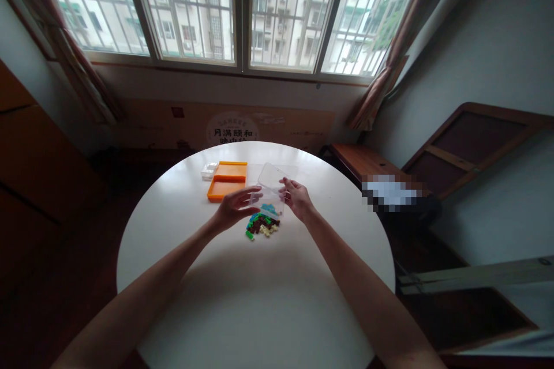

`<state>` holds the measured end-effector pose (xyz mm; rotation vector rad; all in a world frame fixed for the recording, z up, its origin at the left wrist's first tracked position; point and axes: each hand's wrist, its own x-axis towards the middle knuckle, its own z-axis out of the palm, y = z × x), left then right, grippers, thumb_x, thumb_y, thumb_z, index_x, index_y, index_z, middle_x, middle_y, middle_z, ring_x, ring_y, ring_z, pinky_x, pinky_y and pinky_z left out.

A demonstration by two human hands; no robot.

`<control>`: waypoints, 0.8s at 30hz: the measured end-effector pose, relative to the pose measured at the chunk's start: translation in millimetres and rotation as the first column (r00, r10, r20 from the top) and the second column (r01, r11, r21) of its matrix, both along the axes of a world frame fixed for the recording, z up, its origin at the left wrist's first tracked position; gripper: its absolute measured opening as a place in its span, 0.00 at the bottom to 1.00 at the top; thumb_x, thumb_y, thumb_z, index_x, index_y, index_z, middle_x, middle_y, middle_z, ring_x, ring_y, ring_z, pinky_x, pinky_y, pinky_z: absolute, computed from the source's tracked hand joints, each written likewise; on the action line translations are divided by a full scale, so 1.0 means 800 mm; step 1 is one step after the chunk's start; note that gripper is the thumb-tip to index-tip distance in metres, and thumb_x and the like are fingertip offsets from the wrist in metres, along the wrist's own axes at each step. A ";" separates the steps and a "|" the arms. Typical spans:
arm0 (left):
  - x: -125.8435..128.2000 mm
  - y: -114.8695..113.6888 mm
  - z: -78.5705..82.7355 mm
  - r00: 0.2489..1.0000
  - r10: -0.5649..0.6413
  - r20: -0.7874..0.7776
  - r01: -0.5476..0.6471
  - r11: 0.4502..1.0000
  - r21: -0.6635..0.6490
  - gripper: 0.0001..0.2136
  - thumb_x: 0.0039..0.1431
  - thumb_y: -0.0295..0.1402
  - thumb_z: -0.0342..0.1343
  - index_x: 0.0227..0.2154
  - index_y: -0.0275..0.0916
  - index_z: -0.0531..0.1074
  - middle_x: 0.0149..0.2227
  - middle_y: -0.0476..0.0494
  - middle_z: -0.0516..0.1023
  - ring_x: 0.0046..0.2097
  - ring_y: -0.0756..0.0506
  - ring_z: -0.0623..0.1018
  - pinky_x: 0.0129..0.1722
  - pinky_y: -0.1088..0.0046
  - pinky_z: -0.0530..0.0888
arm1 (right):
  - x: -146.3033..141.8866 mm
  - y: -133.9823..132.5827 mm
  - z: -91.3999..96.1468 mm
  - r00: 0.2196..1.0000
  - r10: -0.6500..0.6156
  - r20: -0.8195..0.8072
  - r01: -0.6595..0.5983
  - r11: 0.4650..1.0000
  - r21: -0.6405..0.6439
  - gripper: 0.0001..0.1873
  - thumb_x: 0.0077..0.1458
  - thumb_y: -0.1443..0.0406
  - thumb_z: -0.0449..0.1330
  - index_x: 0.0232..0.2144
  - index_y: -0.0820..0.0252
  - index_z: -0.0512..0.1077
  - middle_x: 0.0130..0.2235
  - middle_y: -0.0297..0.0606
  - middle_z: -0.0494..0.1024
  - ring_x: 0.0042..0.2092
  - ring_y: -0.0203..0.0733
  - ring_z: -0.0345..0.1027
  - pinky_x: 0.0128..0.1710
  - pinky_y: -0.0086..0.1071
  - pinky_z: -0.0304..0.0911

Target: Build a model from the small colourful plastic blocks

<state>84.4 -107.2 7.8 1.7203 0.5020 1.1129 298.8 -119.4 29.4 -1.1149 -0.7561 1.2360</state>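
Note:
A small clear plastic box with its lid raised is held between my two hands, just above the round table. My left hand grips its left side, thumb below and fingers above. On the opposite side, my right hand has its fingers pinched at the box near the lid. Blue pieces show at the box's near end; whether they lie inside or behind the clear wall I cannot tell. Directly below is a pile of small building bricks in brown, green, blue and cream.
An orange two-part case lies open beyond my left hand. Beside it stands another small clear box. The white round table carries all of this. A wooden bench is at the right, by the wall.

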 end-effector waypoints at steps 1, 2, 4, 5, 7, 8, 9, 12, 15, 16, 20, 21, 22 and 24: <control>0.002 0.003 -0.003 0.998 0.046 0.037 -0.046 0.999 0.005 0.28 0.47 0.44 0.68 0.50 0.36 0.72 0.55 0.30 0.73 0.53 0.35 0.76 0.54 0.51 0.74 | -0.001 -0.001 0.000 0.999 0.042 0.030 -0.041 0.999 -0.016 0.23 0.40 0.50 0.70 0.30 0.61 0.71 0.21 0.31 0.73 0.21 0.31 0.66 0.20 0.25 0.64; 0.003 0.005 -0.006 0.994 0.087 0.073 -0.088 0.996 0.011 0.28 0.47 0.43 0.68 0.49 0.36 0.71 0.55 0.30 0.72 0.53 0.36 0.76 0.54 0.52 0.74 | -0.002 -0.002 0.000 0.994 0.089 0.068 -0.088 0.996 -0.024 0.23 0.40 0.50 0.69 0.31 0.61 0.71 0.23 0.33 0.75 0.22 0.32 0.68 0.22 0.26 0.66; 0.006 0.007 -0.010 0.985 0.131 0.108 -0.135 0.990 0.033 0.26 0.48 0.42 0.68 0.49 0.36 0.71 0.56 0.31 0.71 0.53 0.36 0.76 0.54 0.52 0.74 | -0.006 -0.004 -0.001 0.973 0.173 0.154 -0.172 0.985 -0.016 0.23 0.40 0.51 0.70 0.31 0.62 0.72 0.25 0.35 0.77 0.23 0.33 0.70 0.23 0.27 0.68; 0.007 0.007 -0.011 0.986 0.132 0.101 -0.138 0.989 0.053 0.27 0.49 0.42 0.67 0.50 0.37 0.70 0.57 0.31 0.71 0.53 0.37 0.77 0.54 0.52 0.75 | -0.007 -0.005 -0.001 0.963 0.192 0.191 -0.195 0.981 -0.003 0.22 0.40 0.51 0.70 0.30 0.63 0.73 0.26 0.36 0.78 0.23 0.33 0.70 0.23 0.26 0.68; 0.006 0.008 -0.010 0.990 0.133 0.042 -0.137 0.984 0.116 0.31 0.50 0.41 0.66 0.57 0.40 0.65 0.59 0.31 0.69 0.53 0.37 0.76 0.53 0.53 0.75 | -0.002 -0.003 0.000 0.954 0.169 0.247 -0.182 0.983 0.030 0.21 0.41 0.52 0.69 0.30 0.64 0.74 0.26 0.36 0.78 0.22 0.31 0.69 0.21 0.24 0.66; 0.002 0.010 -0.009 0.987 0.160 -0.003 -0.157 0.974 0.164 0.34 0.51 0.41 0.66 0.59 0.41 0.62 0.59 0.31 0.68 0.54 0.38 0.76 0.53 0.53 0.74 | 0.005 0.000 0.001 0.955 0.130 0.267 -0.147 0.988 0.047 0.20 0.41 0.53 0.69 0.30 0.65 0.75 0.26 0.36 0.77 0.22 0.30 0.68 0.20 0.23 0.64; -0.003 0.013 -0.008 0.976 0.210 -0.054 -0.193 0.955 0.224 0.35 0.52 0.41 0.65 0.61 0.42 0.59 0.60 0.32 0.67 0.56 0.38 0.74 0.54 0.53 0.73 | 0.016 0.003 0.004 0.955 0.071 0.290 -0.093 0.994 0.064 0.20 0.43 0.53 0.68 0.31 0.65 0.76 0.27 0.37 0.78 0.21 0.29 0.68 0.19 0.22 0.62; -0.028 0.034 -0.011 0.847 0.488 -0.210 -0.358 0.816 0.454 0.26 0.55 0.40 0.62 0.56 0.42 0.66 0.59 0.36 0.68 0.61 0.37 0.68 0.59 0.49 0.66 | 0.064 0.015 0.011 0.915 -0.171 0.366 0.139 0.984 0.112 0.18 0.47 0.56 0.65 0.34 0.66 0.77 0.32 0.39 0.78 0.22 0.28 0.68 0.19 0.22 0.63; -0.053 0.057 -0.024 0.669 0.659 -0.343 -0.420 0.716 0.557 0.16 0.55 0.37 0.62 0.46 0.40 0.75 0.58 0.35 0.70 0.59 0.33 0.69 0.58 0.46 0.66 | 0.122 0.022 0.011 0.742 -0.319 0.589 0.322 0.941 0.104 0.17 0.53 0.60 0.59 0.39 0.68 0.77 0.37 0.44 0.79 0.23 0.29 0.69 0.18 0.22 0.60; -0.058 0.062 -0.029 0.613 0.693 -0.379 -0.432 0.696 0.574 0.15 0.55 0.38 0.62 0.45 0.39 0.76 0.57 0.34 0.70 0.58 0.32 0.70 0.57 0.45 0.66 | 0.138 0.024 0.007 0.664 -0.304 0.683 0.351 0.934 0.075 0.17 0.55 0.60 0.57 0.41 0.69 0.76 0.38 0.45 0.79 0.24 0.29 0.69 0.19 0.22 0.60; -0.056 0.063 -0.043 0.529 0.734 -0.425 -0.386 0.655 0.649 0.16 0.57 0.40 0.60 0.46 0.41 0.75 0.56 0.35 0.71 0.59 0.32 0.68 0.59 0.41 0.60 | 0.177 0.025 -0.015 0.503 -0.166 0.848 0.376 0.926 -0.042 0.15 0.55 0.61 0.58 0.35 0.69 0.78 0.35 0.47 0.80 0.27 0.35 0.72 0.25 0.26 0.62; -0.053 0.061 -0.044 0.543 0.725 -0.424 -0.356 0.656 0.665 0.16 0.57 0.41 0.59 0.47 0.42 0.75 0.56 0.36 0.72 0.60 0.32 0.68 0.59 0.42 0.60 | 0.180 0.026 -0.020 0.481 -0.146 0.865 0.378 0.924 -0.054 0.14 0.54 0.62 0.59 0.32 0.68 0.79 0.35 0.47 0.81 0.29 0.37 0.73 0.27 0.27 0.63; -0.049 0.058 -0.045 0.561 0.712 -0.423 -0.324 0.659 0.679 0.16 0.58 0.41 0.58 0.48 0.42 0.74 0.56 0.36 0.72 0.60 0.33 0.68 0.59 0.44 0.60 | 0.181 0.026 -0.024 0.454 -0.128 0.882 0.382 0.922 -0.063 0.13 0.53 0.62 0.59 0.31 0.67 0.79 0.34 0.47 0.81 0.31 0.39 0.73 0.30 0.28 0.63; -0.042 0.052 -0.045 0.588 0.678 -0.441 -0.252 0.672 0.697 0.17 0.60 0.40 0.56 0.50 0.42 0.73 0.55 0.36 0.73 0.58 0.34 0.69 0.59 0.46 0.61 | 0.181 0.028 -0.029 0.398 -0.097 0.912 0.394 0.916 -0.075 0.12 0.52 0.61 0.60 0.30 0.64 0.79 0.35 0.47 0.81 0.37 0.43 0.74 0.35 0.30 0.64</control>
